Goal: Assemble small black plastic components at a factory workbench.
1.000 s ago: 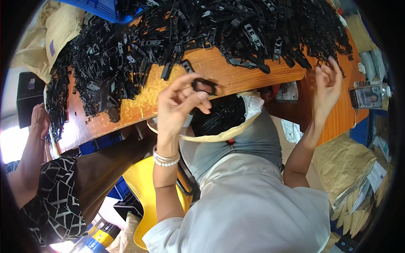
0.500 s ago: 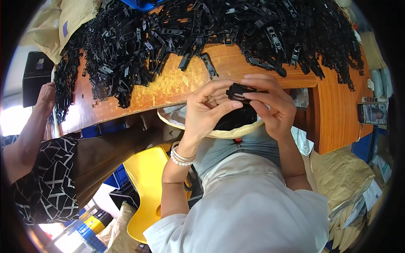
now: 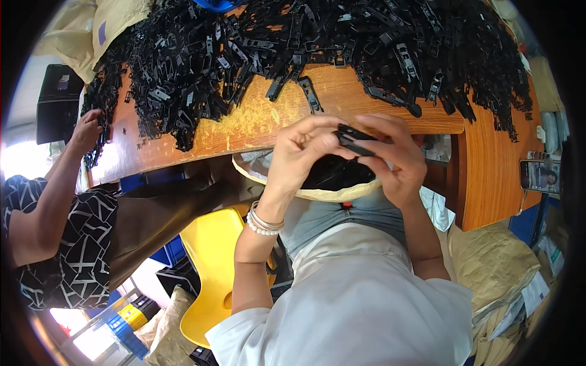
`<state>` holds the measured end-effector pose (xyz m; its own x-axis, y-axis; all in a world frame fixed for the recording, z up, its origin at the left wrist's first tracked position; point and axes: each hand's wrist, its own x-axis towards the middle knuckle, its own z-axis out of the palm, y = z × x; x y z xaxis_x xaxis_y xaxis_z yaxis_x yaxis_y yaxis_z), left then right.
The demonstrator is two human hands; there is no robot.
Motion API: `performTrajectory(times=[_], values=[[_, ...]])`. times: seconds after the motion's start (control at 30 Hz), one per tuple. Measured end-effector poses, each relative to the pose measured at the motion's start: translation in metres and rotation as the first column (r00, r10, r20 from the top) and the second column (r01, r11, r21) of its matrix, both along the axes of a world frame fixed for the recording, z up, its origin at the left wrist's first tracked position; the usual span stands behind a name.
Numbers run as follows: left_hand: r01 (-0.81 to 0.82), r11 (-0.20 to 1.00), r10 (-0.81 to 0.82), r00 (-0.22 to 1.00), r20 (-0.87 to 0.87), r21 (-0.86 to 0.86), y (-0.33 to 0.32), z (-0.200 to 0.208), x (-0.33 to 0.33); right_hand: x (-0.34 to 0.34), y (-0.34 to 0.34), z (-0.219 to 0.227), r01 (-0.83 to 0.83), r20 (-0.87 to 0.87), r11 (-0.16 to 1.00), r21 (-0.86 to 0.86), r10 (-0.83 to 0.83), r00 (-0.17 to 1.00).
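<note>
Between both hands I hold a small black plastic part (image 3: 353,135), raised just past the table's near edge. My left hand (image 3: 300,146), with bracelets at the wrist, pinches its left end between thumb and fingers. The fingers of my right hand (image 3: 395,152) grip its right end. Beneath them on my lap rests an open pale sack (image 3: 339,192) with dark contents. A big heap of similar black plastic parts (image 3: 268,46) covers the far side of the wooden table (image 3: 256,122). One long part (image 3: 310,95) lies at the heap's near edge.
At left, a co-worker's hand (image 3: 88,125) is at the heap's edge. A yellow chair (image 3: 210,262) stands beside me. On the right are a phone (image 3: 540,175) at the table's edge and brown paper sacks (image 3: 497,262). A blue container (image 3: 217,5) sits at the far edge.
The black part has turned in my fingers, and my left thumb now presses over its end. The co-worker's hand has moved right, onto the heap's edge. The view has shifted slightly.
</note>
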<state>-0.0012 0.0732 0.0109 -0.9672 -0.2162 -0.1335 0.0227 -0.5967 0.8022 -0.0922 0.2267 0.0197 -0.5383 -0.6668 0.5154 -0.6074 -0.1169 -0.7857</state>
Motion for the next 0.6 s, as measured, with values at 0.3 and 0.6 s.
performTrajectory(times=[0.3, 0.6], values=[[-0.006, -0.232, 0.133, 0.990, -0.038, -0.973, -0.049, -0.009, -0.031, 0.005, 0.006, -0.010, 0.180, 0.519, 0.983, -0.024, -0.142, 0.843], [-0.045, -0.187, 0.205, 0.975, -0.084, -0.981, -0.043, -0.025, -0.038, 0.004, -0.001, -0.016, 0.272, 0.629, 0.957, -0.101, -0.150, 0.763]])
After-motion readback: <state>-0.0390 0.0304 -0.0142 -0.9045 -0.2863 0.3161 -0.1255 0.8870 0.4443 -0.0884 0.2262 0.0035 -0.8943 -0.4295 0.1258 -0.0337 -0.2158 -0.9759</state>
